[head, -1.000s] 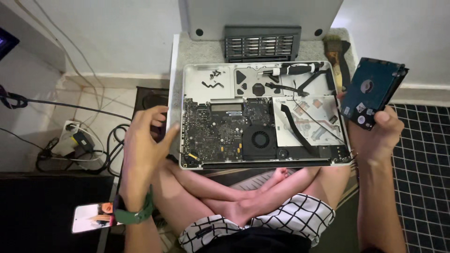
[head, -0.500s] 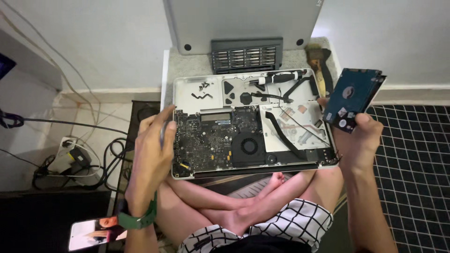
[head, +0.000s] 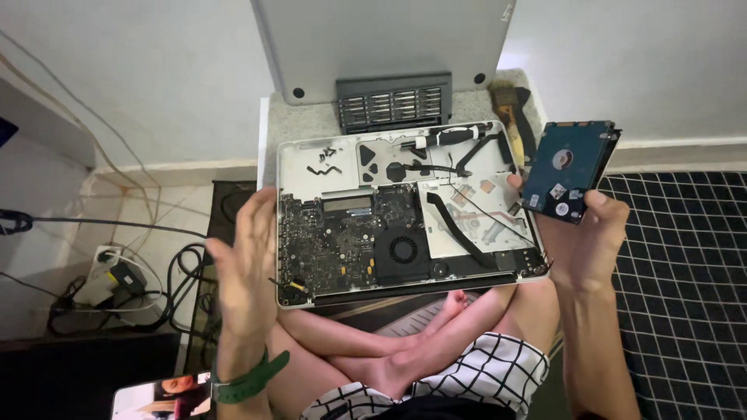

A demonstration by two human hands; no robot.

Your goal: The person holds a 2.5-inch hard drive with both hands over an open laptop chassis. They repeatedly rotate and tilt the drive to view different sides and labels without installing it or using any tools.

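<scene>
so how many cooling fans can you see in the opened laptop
1: a black round fan in the laptop near its front edge, right of the dark circuit board. The left hand covers the left edge, so another could be hidden.

One laptop (head: 405, 225), one hard drive (head: 566, 171)

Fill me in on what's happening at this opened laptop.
A person sits cross-legged with an opened laptop, its circuit board and fan exposed. The right hand holds a blue hard drive up beside the laptop's right edge. The left hand is open, at the laptop's left edge, gripping nothing. A screwdriver bit case lies behind the laptop.
</scene>
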